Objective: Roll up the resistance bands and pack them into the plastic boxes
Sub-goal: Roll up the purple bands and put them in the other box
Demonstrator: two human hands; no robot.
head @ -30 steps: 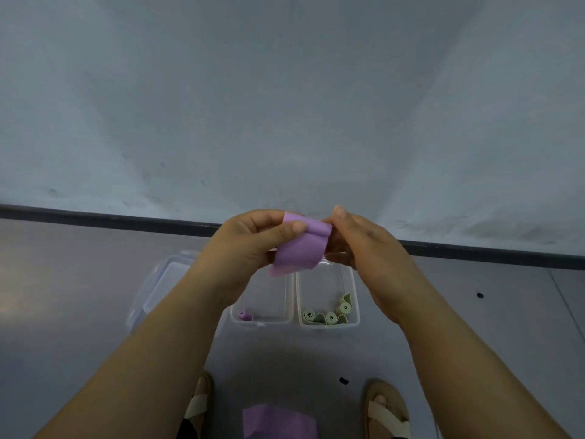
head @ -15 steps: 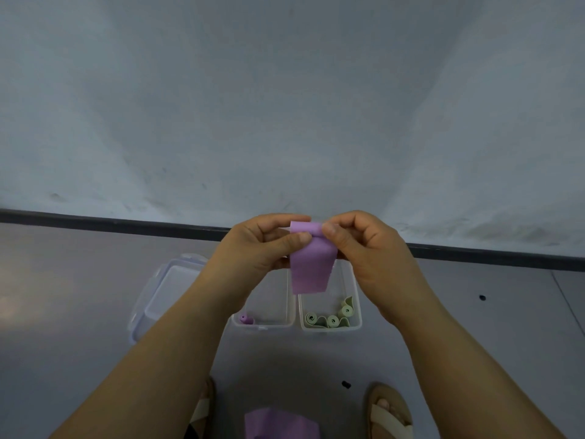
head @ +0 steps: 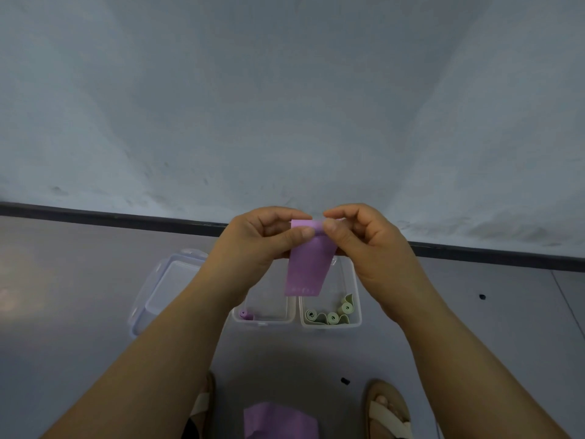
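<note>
Since a second ago, your purple band [head: 305,267] has swung from a leftward slant to hang straight down, and your right hand [head: 367,245] has closed onto its top edge. Your left hand [head: 253,245] pinches the same edge, with the band held in the air above the plastic boxes [head: 329,325]. Judged light, thin, limp and stretchy, so keep hold at the top corners. Its long axis runs vertical, with the free end pointing down.

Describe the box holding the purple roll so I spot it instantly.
On the grey floor by the wall, two clear boxes stand side by side. It is the left one, beside the lid, holding one small purple roll; its neighbour holds green rolls.
</note>
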